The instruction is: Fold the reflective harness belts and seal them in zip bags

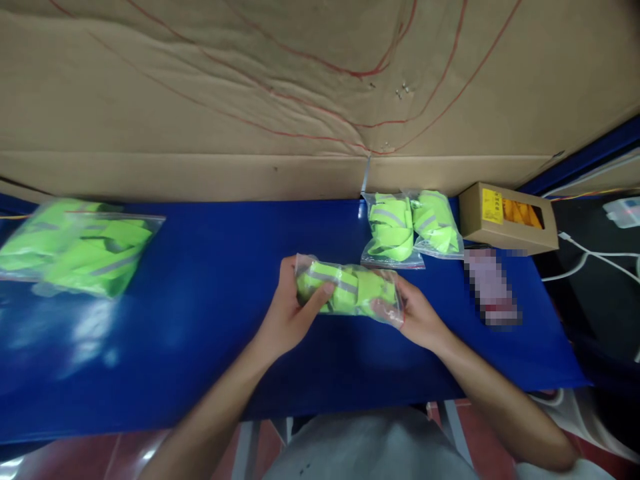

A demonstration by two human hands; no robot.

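Between my two hands is a clear zip bag (345,287) holding a folded neon-yellow strap with a grey reflective stripe. My left hand (295,307) grips its left end, thumb pressed on top. At the right end, my right hand (415,310) is closed on the bag near its red-edged opening, some fingers seen through the plastic. The bag is held sideways above the blue table (240,247). Beyond my right hand lie two similar bags side by side, one on the left (393,227) and one on the right (437,223).
More neon-yellow bags (100,250) overlap at the table's far left. A cardboard box (507,217) with a yellow label stands at the back right, with a pixelated flat object (493,287) in front. White cables (585,257) run at the right. A cardboard wall (250,100) rises behind.
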